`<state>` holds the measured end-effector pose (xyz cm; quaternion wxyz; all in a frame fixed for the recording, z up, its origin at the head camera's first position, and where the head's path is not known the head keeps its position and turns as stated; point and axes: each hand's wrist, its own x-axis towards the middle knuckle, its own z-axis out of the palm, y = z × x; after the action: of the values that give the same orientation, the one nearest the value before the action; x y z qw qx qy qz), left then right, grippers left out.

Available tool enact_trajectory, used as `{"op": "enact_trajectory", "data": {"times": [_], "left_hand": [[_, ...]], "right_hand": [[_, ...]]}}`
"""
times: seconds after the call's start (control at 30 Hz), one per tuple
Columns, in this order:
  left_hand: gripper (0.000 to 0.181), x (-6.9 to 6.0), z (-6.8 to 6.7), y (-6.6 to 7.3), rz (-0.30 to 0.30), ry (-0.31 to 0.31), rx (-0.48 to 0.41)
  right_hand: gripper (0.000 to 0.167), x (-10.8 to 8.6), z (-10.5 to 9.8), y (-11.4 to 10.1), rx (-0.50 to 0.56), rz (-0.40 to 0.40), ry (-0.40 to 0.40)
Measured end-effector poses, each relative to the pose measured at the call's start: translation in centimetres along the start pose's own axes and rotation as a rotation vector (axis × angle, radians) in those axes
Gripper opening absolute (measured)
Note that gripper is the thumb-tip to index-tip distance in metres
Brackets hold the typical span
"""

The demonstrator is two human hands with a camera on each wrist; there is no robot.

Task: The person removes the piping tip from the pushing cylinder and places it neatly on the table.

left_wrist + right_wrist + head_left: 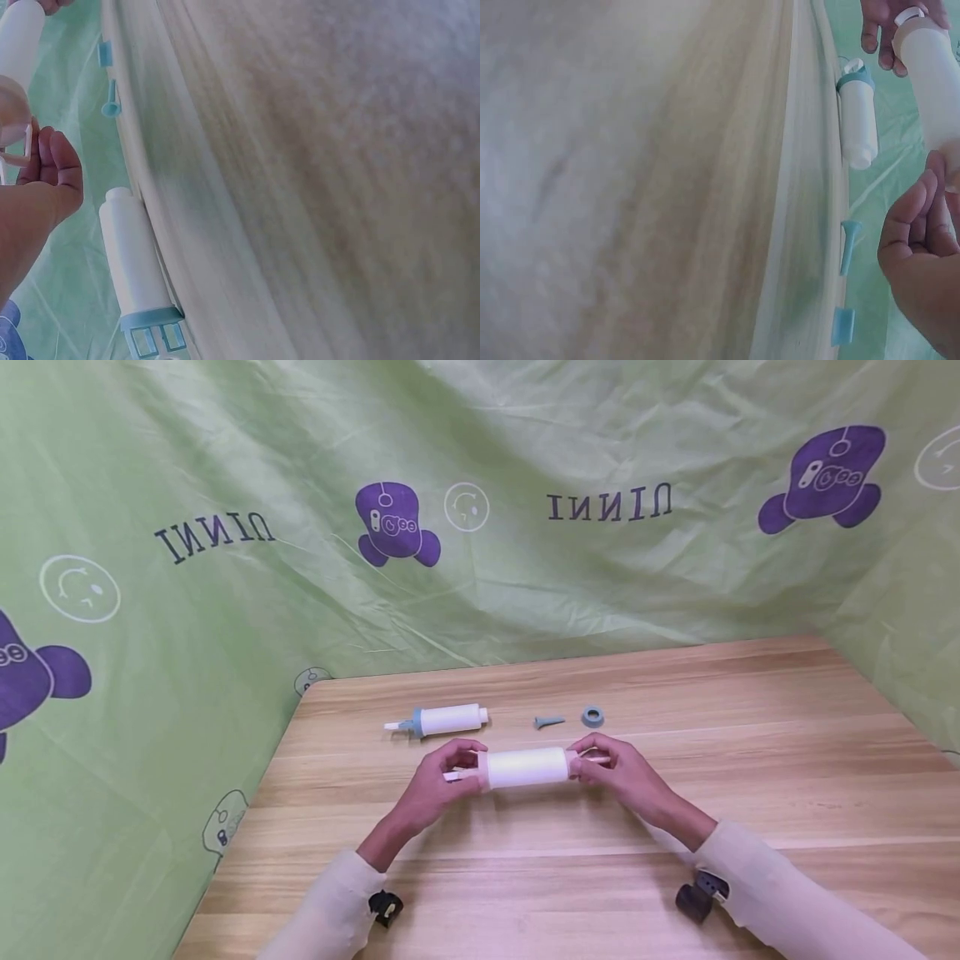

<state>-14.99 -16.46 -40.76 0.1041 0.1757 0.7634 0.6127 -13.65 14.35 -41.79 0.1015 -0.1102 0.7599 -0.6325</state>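
Observation:
Between the two hands, above the wooden table, is a white syringe-like tube with pink ends, held level. My left hand grips its left end, where a pink collar and a white handle piece show. On the right end, my right hand pinches the pink neck with thumb and fingers, and a thin pink tip pokes out there. The left wrist view shows the left fingers curled by the handle. Behind the hands lies a second white tube with a blue collar.
A small blue cone nozzle and a blue ring cap lie on the wooden table behind the held tube. Green printed cloth hangs around the table's back and sides.

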Motion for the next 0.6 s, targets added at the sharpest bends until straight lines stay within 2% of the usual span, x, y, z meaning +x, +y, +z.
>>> {"op": "enact_trajectory", "data": {"times": [0.17,0.3,0.6], "left_hand": [[0.03,-0.14,-0.02,0.0,-0.027,0.036,0.022],[0.031,-0.16,0.0,-0.05,-0.032,0.043,-0.002],[0.033,-0.14,0.04,0.0,-0.023,0.032,-0.009]], "right_hand": [[0.027,-0.17,0.14,-0.17,-0.012,-0.087,-0.012],[0.027,-0.15,0.21,-0.25,-0.019,-0.131,-0.001],[0.033,-0.22,0.02,-0.25,0.0,-0.088,0.001]]}}
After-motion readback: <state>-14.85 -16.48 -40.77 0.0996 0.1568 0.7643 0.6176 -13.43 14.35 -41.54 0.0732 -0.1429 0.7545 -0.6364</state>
